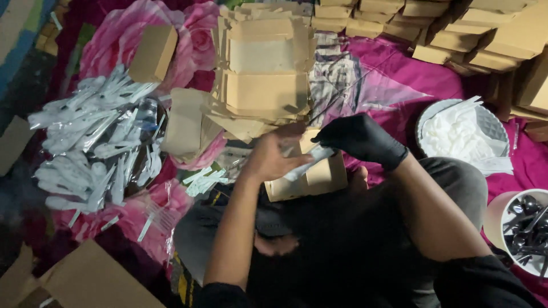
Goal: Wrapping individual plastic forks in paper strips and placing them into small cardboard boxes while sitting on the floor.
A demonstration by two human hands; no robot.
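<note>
Underneath everything lies a floral cloth [399,68] in pink and magenta, and most of it is hidden by the things on it. Along the upper right of the frame a row of closed cardboard boxes [491,40] is cut off by the edge. At the upper centre stands a tall pile of flat, unfolded box blanks [265,74]. A large heap of wrapped white cutlery [97,142] fills the left side; single pieces are hard to tell apart there. At the right, a white basket [495,126] holds white plastic pieces, and below it a bowl of black spoons [528,225] is cut by the right edge.

In the centre, a small open cardboard box [319,178] rests on the person's lap, partly covered by both hands. The bare left hand [273,157] and the black-gloved right hand [359,140] meet just above this box, both closed on a thin wrapped white utensil [311,159]. Both forearms reach up from the lower frame, bent toward each other. The fingers are blurred, so the exact grip I cannot tell.
</note>
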